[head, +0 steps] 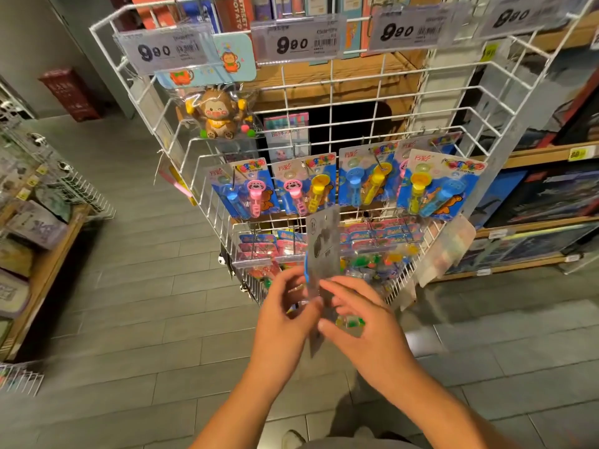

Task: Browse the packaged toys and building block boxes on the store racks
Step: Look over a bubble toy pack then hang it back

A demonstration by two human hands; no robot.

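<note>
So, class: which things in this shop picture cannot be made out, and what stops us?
- Held toy pack, head view: its grey back faces us, front hidden.
- Small print on the price tags: blurred.
- Boxes on the top shelf: cut off by the frame's upper edge.

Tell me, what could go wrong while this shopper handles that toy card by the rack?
The carded toy pack is held only along its lower part by the left hand and right hand, so it might slip to the floor. Held close to the wire rack, it could snag the packs on the bottom hooks.
</note>
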